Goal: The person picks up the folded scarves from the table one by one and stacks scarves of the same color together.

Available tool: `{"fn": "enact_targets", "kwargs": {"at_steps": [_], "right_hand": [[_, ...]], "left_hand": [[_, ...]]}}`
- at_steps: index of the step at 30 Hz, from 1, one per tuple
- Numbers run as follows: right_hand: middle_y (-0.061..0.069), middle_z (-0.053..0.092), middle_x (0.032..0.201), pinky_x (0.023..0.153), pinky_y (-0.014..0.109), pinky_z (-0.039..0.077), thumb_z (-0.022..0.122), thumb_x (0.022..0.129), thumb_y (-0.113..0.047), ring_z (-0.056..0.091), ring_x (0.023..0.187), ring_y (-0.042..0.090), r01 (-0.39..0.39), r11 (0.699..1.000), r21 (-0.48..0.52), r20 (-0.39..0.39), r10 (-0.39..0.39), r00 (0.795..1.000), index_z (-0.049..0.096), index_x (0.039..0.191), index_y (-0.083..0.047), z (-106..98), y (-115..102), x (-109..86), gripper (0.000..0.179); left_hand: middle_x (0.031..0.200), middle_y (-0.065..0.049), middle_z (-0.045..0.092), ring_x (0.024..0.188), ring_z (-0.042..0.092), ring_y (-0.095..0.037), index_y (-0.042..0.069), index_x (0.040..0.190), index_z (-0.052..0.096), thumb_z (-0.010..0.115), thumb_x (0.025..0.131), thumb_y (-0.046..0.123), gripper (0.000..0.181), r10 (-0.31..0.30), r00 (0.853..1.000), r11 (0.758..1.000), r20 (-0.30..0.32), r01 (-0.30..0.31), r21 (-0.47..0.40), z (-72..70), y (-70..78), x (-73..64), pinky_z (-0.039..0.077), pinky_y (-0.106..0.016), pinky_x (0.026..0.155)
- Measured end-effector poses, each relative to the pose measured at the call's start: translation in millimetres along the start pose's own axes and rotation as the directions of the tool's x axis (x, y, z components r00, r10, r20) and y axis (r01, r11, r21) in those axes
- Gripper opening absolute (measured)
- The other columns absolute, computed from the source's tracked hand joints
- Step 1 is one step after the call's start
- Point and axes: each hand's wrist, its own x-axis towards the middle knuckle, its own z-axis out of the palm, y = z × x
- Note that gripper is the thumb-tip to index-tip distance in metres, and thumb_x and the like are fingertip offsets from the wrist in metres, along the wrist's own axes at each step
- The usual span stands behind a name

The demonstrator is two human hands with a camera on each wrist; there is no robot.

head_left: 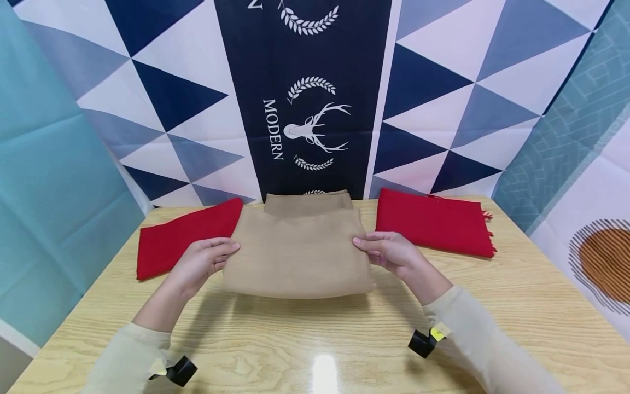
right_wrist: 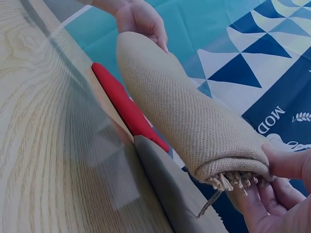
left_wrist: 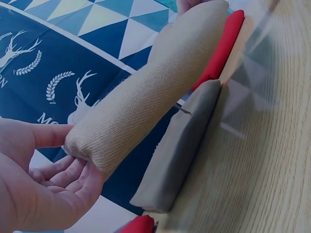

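A folded beige scarf (head_left: 297, 254) hangs above the table between both hands, its short fringe (right_wrist: 233, 180) showing at the right end. My left hand (head_left: 205, 260) pinches its left edge, thumb on top and fingers beneath. At the opposite edge my right hand (head_left: 391, 253) grips it the same way. Behind, a second folded brown-beige cloth (head_left: 307, 203) lies on the table, partly hidden by the held one. In the left wrist view this lying cloth (left_wrist: 177, 145) is below the scarf, apart from it.
One folded red cloth (head_left: 184, 235) lies at the table's left, partly behind the left hand. Another red cloth (head_left: 433, 223), fringed, lies at the back right. The wooden table (head_left: 275, 345) ends at a patterned fabric backdrop (head_left: 315, 65). Small black devices sit on both wrists.
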Motion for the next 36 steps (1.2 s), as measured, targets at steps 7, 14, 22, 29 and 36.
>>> {"fn": "enact_targets", "kwargs": {"at_steps": [7, 14, 22, 29, 36], "right_hand": [[-0.009, 0.071, 0.084, 0.077, 0.019, 0.055, 0.070, 0.087, -0.020, 0.069, 0.081, 0.009, 0.010, 1.000, -0.014, -0.002, -0.010, 1.000, 0.071, 0.104, -0.012, 4.7, 2.4, 2.5, 0.018], [-0.009, 0.071, 0.085, 0.077, 0.019, 0.055, 0.071, 0.087, -0.020, 0.068, 0.082, 0.009, 0.011, 1.000, -0.018, 0.009, -0.010, 1.000, 0.068, 0.114, -0.008, 11.7, 4.1, 6.1, 0.030], [-0.008, 0.072, 0.085, 0.077, 0.020, 0.056, 0.068, 0.089, -0.017, 0.070, 0.080, 0.008, 0.022, 1.000, 0.005, 0.045, -0.022, 0.999, 0.072, 0.107, -0.010, 18.3, 3.5, 7.8, 0.020], [-0.008, 0.071, 0.078, 0.073, 0.020, 0.057, 0.063, 0.090, -0.008, 0.069, 0.074, 0.006, 0.051, 0.997, 0.061, 0.115, -0.058, 0.992, 0.072, 0.076, -0.021, 26.3, 7.9, 8.9, 0.021], [-0.009, 0.070, 0.075, 0.071, 0.020, 0.056, 0.064, 0.090, -0.007, 0.068, 0.071, 0.005, 0.044, 0.997, 0.061, 0.112, -0.050, 0.992, 0.071, 0.073, -0.020, 33.9, 12.9, 11.7, 0.023]], "left_hand": [[0.090, 0.018, 0.067, 0.086, 0.065, 0.000, -0.002, 0.129, 0.051, 0.061, 0.094, 0.029, 0.048, -0.006, 1.000, 1.000, 0.002, 0.006, -0.016, -4.1, -2.9, -2.5, 0.052, -0.012, 0.081], [0.091, 0.016, 0.067, 0.085, 0.067, -0.002, -0.001, 0.128, 0.053, 0.061, 0.094, 0.030, 0.047, -0.009, 1.000, 1.000, 0.009, 0.009, -0.011, -9.5, -8.5, -4.6, 0.053, -0.014, 0.081], [0.091, 0.016, 0.067, 0.085, 0.067, -0.002, 0.000, 0.127, 0.053, 0.061, 0.094, 0.031, 0.046, -0.012, 1.000, 1.000, -0.002, 0.012, -0.023, -16.7, -12.7, -6.7, 0.053, -0.015, 0.080], [0.092, 0.017, 0.067, 0.085, 0.067, -0.003, -0.001, 0.129, 0.052, 0.061, 0.094, 0.031, 0.049, -0.028, 0.999, 1.000, -0.019, 0.028, -0.012, -23.3, -18.1, -10.1, 0.054, -0.015, 0.080], [0.092, 0.017, 0.067, 0.084, 0.068, -0.003, 0.007, 0.120, 0.059, 0.060, 0.094, 0.030, 0.035, -0.010, 1.000, 1.000, -0.015, 0.010, -0.002, -31.7, -22.0, -13.8, 0.054, -0.016, 0.080]]}}
